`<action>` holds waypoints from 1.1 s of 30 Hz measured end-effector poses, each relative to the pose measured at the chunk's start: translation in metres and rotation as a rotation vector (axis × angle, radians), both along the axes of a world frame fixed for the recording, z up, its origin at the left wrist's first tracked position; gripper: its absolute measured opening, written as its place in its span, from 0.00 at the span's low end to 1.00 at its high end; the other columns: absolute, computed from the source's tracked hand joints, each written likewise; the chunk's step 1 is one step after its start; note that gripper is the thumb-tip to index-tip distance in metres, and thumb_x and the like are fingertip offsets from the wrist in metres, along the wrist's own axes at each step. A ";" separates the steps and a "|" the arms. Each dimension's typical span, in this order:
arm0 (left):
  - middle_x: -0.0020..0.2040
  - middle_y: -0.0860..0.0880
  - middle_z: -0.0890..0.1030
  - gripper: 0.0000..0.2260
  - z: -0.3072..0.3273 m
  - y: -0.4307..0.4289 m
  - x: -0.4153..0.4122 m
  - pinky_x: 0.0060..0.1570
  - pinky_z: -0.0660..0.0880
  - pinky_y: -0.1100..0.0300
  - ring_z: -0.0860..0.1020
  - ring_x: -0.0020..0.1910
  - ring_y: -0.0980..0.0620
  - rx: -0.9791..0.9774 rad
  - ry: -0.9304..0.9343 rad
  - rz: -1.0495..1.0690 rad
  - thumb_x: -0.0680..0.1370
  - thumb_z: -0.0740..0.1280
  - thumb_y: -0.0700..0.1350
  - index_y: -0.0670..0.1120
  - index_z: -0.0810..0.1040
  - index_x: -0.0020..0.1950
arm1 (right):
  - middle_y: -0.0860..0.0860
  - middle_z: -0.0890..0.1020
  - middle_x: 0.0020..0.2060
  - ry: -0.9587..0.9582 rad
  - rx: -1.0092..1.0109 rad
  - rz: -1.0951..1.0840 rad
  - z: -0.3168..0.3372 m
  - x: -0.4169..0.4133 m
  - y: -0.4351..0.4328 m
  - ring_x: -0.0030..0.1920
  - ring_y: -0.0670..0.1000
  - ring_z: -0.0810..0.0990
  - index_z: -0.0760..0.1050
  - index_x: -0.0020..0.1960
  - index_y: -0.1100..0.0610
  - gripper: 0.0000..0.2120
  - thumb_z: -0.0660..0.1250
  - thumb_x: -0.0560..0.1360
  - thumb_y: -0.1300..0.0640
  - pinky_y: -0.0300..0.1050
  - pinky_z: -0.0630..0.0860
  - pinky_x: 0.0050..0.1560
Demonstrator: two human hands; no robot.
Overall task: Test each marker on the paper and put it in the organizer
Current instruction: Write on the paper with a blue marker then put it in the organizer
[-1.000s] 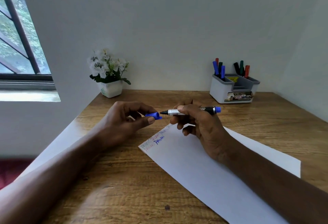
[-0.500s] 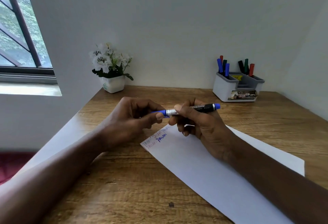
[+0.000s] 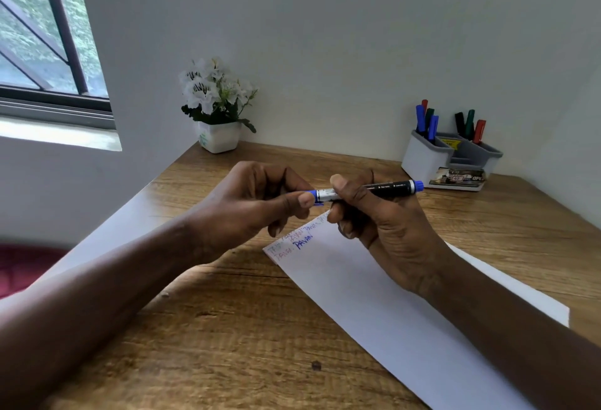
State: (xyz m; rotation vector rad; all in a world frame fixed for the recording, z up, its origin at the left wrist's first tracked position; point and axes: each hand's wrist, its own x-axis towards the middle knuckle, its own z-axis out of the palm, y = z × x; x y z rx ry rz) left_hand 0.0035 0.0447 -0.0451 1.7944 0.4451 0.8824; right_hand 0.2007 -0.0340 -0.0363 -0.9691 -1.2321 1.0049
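Observation:
A blue marker (image 3: 387, 188) with a black barrel lies level above the wooden desk, held between both hands. My right hand (image 3: 383, 224) grips its barrel. My left hand (image 3: 257, 204) pinches the blue cap (image 3: 313, 196), which sits on the marker's tip. Below the hands lies a white sheet of paper (image 3: 390, 305) with red and blue writing at its far left corner. The grey organizer (image 3: 452, 162) stands at the back right against the wall, with several blue, red, green and black markers upright in it.
A white pot of white flowers (image 3: 218, 110) stands at the desk's back left corner. The desk's left edge runs diagonally beside a wall and window (image 3: 42, 35). Walls close the desk at the back and right.
One second ago the cap was off, held apart in my left hand with the tip bare. My left hand has since pushed the cap onto the tip. The view shifted slightly.

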 end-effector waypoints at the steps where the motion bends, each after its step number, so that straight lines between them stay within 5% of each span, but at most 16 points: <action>1: 0.40 0.42 0.82 0.10 0.000 0.000 0.000 0.30 0.72 0.61 0.73 0.32 0.51 -0.003 0.005 -0.001 0.75 0.72 0.46 0.39 0.84 0.49 | 0.56 0.83 0.31 -0.003 0.009 0.001 -0.001 0.000 0.001 0.30 0.53 0.76 0.85 0.38 0.54 0.07 0.71 0.73 0.54 0.40 0.75 0.30; 12: 0.43 0.42 0.84 0.13 -0.001 0.006 0.006 0.36 0.76 0.55 0.77 0.36 0.49 0.100 0.035 0.087 0.77 0.72 0.49 0.40 0.84 0.52 | 0.57 0.83 0.33 -0.037 -0.003 0.016 0.006 0.005 0.002 0.31 0.52 0.78 0.82 0.45 0.58 0.10 0.68 0.75 0.51 0.42 0.75 0.32; 17: 0.66 0.58 0.80 0.25 0.000 0.012 0.001 0.59 0.77 0.52 0.78 0.61 0.61 0.473 0.477 0.346 0.78 0.61 0.69 0.57 0.75 0.69 | 0.60 0.86 0.45 -0.024 0.086 -0.092 0.009 0.021 0.005 0.40 0.54 0.80 0.83 0.56 0.55 0.17 0.66 0.79 0.43 0.46 0.73 0.38; 23: 0.83 0.53 0.54 0.50 -0.004 0.019 0.005 0.79 0.52 0.49 0.55 0.81 0.54 0.507 0.945 0.313 0.67 0.41 0.82 0.57 0.55 0.82 | 0.53 0.86 0.59 -0.006 0.036 -0.203 0.018 0.044 0.004 0.59 0.52 0.82 0.79 0.66 0.49 0.23 0.58 0.80 0.38 0.45 0.78 0.55; 25: 0.84 0.53 0.49 0.55 -0.007 0.023 0.007 0.80 0.48 0.47 0.52 0.82 0.54 0.489 0.987 0.294 0.61 0.40 0.85 0.57 0.53 0.83 | 0.51 0.87 0.56 -0.010 0.029 -0.376 0.019 0.051 0.009 0.58 0.50 0.84 0.81 0.64 0.50 0.15 0.62 0.83 0.47 0.44 0.80 0.53; 28: 0.84 0.53 0.46 0.46 -0.009 0.025 0.009 0.80 0.49 0.46 0.53 0.82 0.54 0.515 0.977 0.277 0.67 0.47 0.80 0.60 0.52 0.82 | 0.54 0.87 0.53 -0.007 0.108 -0.602 0.021 0.073 0.018 0.51 0.48 0.86 0.82 0.60 0.56 0.11 0.65 0.82 0.63 0.41 0.82 0.48; 33: 0.84 0.54 0.48 0.51 -0.013 0.031 0.008 0.80 0.51 0.45 0.56 0.81 0.54 0.549 0.980 0.252 0.61 0.39 0.84 0.62 0.56 0.79 | 0.53 0.86 0.48 -0.096 0.139 -0.927 0.039 0.128 0.035 0.44 0.47 0.86 0.74 0.62 0.50 0.17 0.70 0.78 0.65 0.45 0.85 0.42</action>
